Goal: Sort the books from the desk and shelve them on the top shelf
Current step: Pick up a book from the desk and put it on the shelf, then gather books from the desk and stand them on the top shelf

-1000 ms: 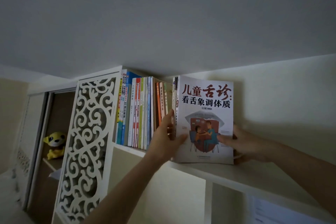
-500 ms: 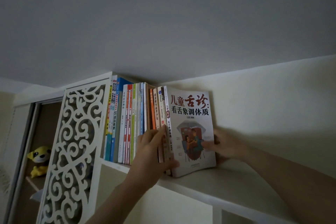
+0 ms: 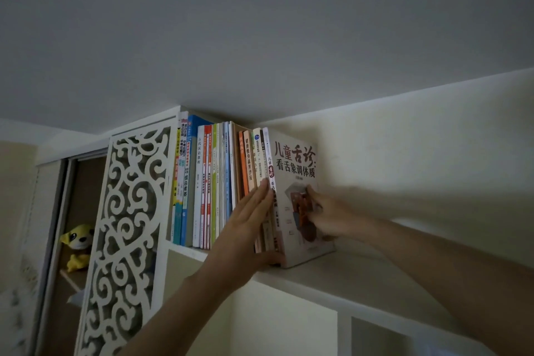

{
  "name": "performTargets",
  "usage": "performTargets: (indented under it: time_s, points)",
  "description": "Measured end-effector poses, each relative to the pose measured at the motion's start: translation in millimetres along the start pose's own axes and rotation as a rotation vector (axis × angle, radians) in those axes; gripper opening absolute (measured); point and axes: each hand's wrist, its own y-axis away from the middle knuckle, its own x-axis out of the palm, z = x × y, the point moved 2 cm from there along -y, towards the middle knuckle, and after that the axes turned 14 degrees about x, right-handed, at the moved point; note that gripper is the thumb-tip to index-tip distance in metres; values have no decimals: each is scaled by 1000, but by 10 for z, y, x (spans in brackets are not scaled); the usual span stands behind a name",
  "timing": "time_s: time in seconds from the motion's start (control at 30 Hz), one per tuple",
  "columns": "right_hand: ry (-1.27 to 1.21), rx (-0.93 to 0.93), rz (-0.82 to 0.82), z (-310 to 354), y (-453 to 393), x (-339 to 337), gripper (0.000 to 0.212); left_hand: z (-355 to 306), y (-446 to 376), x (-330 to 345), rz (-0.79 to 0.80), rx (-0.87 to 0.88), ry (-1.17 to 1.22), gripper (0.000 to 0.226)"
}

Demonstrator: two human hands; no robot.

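A row of several upright books (image 3: 208, 182) stands on the top shelf (image 3: 332, 272), just under the ceiling. The rightmost is a white book with red and black Chinese title (image 3: 294, 165), standing upright against the others. My left hand (image 3: 248, 228) lies flat with straight fingers against the spines near that book, thumb under its lower edge. My right hand (image 3: 326, 214) presses on its front cover from the right; it is blurred and its fingers look bent against the cover.
A white carved lattice panel (image 3: 127, 234) stands left of the books. Behind it a yellow plush toy (image 3: 76, 243) sits on a lower shelf. The ceiling is close above the books. The shelf runs on to the right along the wall.
The white book has gone from facing me to upright and tight against the row. My left hand flattened onto the spines. My right hand shifted onto the cover.
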Motion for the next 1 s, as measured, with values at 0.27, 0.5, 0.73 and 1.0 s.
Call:
performTargets:
  time_s: [0.27, 0.5, 0.73, 1.0]
  points:
    - [134, -264, 94, 304, 528, 20, 101, 53, 32, -41, -45, -8, -9, 102]
    - [105, -233, -46, 273, 502, 241, 98, 116, 29, -26, -28, -2, -52, 106]
    - [191, -395, -178, 416, 1488, -1, 20, -676, 208, -441, -168, 8, -30, 49]
    - [412, 131, 143, -1647, 3599, 512, 9, -2347, 1508, 810, 624, 123, 544, 23]
